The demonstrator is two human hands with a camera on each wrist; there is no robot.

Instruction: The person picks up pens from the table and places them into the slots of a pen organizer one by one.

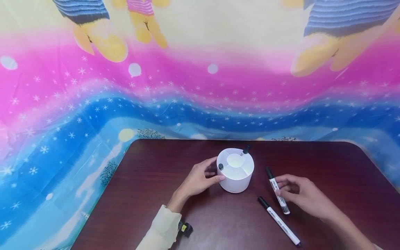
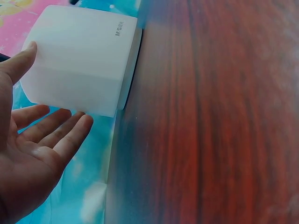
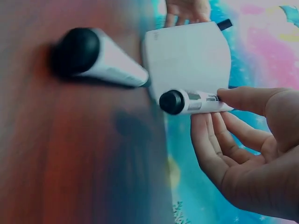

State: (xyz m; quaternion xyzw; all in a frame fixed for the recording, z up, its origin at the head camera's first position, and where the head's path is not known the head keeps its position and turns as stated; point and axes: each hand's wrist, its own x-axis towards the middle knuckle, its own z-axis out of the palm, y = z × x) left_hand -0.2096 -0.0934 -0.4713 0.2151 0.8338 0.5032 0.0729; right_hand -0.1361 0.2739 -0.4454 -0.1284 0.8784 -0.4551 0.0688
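A white round pen holder (image 1: 235,182) with compartments stands upright on the table. Two dark-capped markers poke out of it: one marker (image 1: 246,149) leans at the back rim, another marker (image 1: 221,167) sits at the left. My left hand (image 1: 196,180) rests against the holder's left side, thumb at the front and fingers spread; the left wrist view shows these fingers (image 2: 74,135) fairly straight. To the right, my right hand (image 1: 304,196) pinches a white marker (image 1: 278,192) between thumb and fingertips, black cap pointing away. Beside it a second white marker (image 1: 282,224) lies on the table.
The dark red-brown wooden table (image 1: 140,194) ends at a far edge just behind the holder. A colourful printed cloth (image 1: 187,86) hangs behind it. A black strap with a small device (image 1: 185,228) is on my left wrist.
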